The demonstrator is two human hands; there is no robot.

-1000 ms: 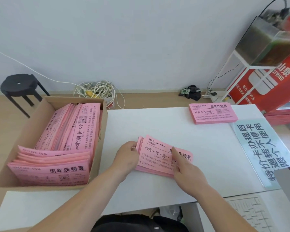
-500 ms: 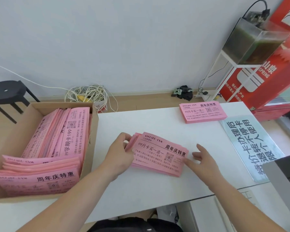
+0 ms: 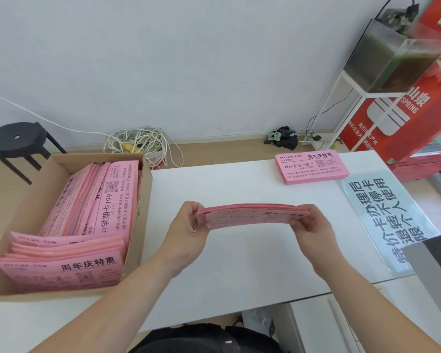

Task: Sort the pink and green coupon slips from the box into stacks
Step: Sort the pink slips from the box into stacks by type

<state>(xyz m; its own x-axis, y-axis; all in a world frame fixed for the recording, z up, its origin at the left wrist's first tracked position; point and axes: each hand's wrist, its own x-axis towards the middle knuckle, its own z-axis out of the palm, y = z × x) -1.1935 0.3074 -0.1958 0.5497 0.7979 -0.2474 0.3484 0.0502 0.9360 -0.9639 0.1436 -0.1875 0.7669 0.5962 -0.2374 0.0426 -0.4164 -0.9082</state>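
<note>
You are holding a pink bundle (image 3: 252,215) between both hands, out over the middle of the white counter (image 3: 239,271). Your left hand (image 3: 186,225) is gripping its left end, with the fingers (image 3: 197,208) curled over the top edge. Your right hand (image 3: 315,231) is pinching the right end, with the fingers (image 3: 312,211) wrapped round it. The bundle is standing on its long edge, its printed face tilting toward you and bowing slightly upward in the middle. Whether its lower edge is touching the counter cannot be told. The cardboard box (image 3: 141,215) is sitting at your left, packed with more pink slips (image 3: 87,200). A squared pink stack (image 3: 312,168) is lying at the far right of the counter, near a pale blue sign (image 3: 382,212).
</note>
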